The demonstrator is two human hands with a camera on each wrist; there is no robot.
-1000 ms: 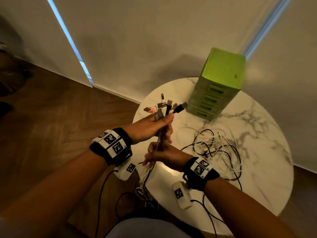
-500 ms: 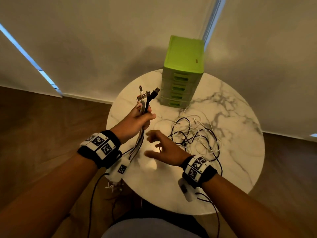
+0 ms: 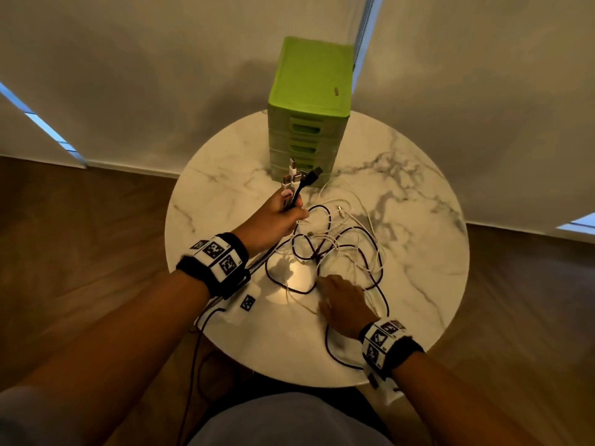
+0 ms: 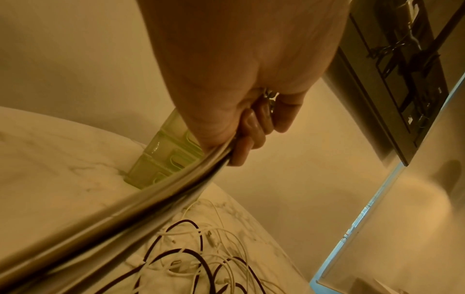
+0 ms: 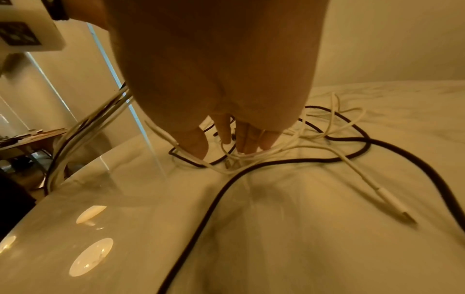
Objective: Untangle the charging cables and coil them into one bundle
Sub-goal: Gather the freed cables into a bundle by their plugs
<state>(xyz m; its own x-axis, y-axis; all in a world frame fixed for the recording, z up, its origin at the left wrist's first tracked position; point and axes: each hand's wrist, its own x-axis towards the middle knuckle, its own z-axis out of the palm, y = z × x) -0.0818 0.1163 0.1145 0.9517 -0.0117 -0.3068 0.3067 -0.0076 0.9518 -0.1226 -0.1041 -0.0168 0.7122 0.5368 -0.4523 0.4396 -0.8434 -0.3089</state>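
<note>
The left hand [image 3: 277, 217] is raised above the tabletop [image 3: 418, 284] and clenches a bunch of cable ends [image 3: 297, 180], with the plugs standing up in front of the green drawer box [image 3: 310, 101]. From its fist the gathered strands [image 4: 141, 202] run down tight over the near table edge. A second ago both hands held this bunch together; now the right hand [image 3: 346, 304] has let go and lies low over the loose cables [image 3: 341, 243], which are spread as black and white loops in the middle of the tabletop. Its fingers [image 5: 247, 139] are straight and touch the white strands, grasping nothing yet. I judge that one set of ends is collected, and the tangled part still needs sorting before any coiling.
</note>
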